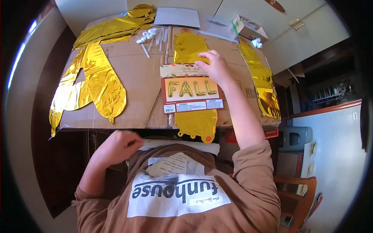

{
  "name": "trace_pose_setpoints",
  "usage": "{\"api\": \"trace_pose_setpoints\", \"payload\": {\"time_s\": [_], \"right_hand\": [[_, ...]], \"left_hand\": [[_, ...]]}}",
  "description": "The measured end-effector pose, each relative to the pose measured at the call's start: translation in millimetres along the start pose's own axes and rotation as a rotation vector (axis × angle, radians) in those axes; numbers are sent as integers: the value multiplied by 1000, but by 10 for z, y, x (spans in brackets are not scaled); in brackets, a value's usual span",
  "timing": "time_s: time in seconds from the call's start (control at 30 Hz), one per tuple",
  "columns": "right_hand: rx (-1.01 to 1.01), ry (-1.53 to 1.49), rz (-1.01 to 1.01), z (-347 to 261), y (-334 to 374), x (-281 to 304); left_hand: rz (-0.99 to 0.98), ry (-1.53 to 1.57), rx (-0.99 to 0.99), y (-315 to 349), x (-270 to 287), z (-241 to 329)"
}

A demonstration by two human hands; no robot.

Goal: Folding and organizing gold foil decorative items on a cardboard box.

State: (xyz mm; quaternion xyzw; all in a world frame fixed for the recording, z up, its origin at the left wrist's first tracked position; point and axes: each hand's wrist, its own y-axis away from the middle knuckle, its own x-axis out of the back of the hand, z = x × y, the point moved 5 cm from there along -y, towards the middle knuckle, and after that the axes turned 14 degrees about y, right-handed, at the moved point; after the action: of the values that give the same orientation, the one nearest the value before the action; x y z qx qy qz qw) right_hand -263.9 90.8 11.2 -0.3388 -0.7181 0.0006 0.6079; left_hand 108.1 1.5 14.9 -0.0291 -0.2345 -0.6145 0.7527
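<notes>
A flat red and cream balloon-banner package (193, 88) with gold letters pictured on it lies on a deflated gold foil balloon (196, 126) at the table's middle. The balloon sticks out above and below it. At the package's upper right corner is my right hand (216, 69), thumb and fingertips apart, nothing visible between them. My left hand (116, 147) hangs before the table's front edge, its fingers curled in and nothing visible in them. Left on the table spreads a gold foil letter A balloon (105, 83). Another gold foil balloon (258, 77) lies along the right edge.
Cardboard (142, 93) covers the table. At the back stand stacked gold foil balloons (112, 31), white ribbon curls (145, 35), clear straws (161, 39), a grey-white flat panel (177, 18) and a small open box (248, 29). A wooden chair (299, 198) is at my right.
</notes>
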Motion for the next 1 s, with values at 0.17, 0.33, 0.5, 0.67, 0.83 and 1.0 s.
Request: {"api": "trace_pose_setpoints", "payload": {"time_s": [0.17, 0.33, 0.5, 0.67, 0.83, 1.0], "right_hand": [[-249, 21, 109, -244, 1008, 627], [-403, 267, 86, -473, 1902, 572], [-487, 215, 46, -582, 2093, 487], [-707, -254, 100, -572, 2333, 418], [-801, -824, 223, -517, 2596, 342], [-972, -1224, 177, -261, 2865, 313]], "left_hand": [[257, -171, -377, -756, 5, 549], [249, -506, -684, -1668, -168, 315], [135, -489, -702, -1974, -229, 325], [72, -482, -736, -1939, -260, 396], [50, -480, -754, -1776, -477, 431], [35, -477, -784, -1687, -622, 518]]}}
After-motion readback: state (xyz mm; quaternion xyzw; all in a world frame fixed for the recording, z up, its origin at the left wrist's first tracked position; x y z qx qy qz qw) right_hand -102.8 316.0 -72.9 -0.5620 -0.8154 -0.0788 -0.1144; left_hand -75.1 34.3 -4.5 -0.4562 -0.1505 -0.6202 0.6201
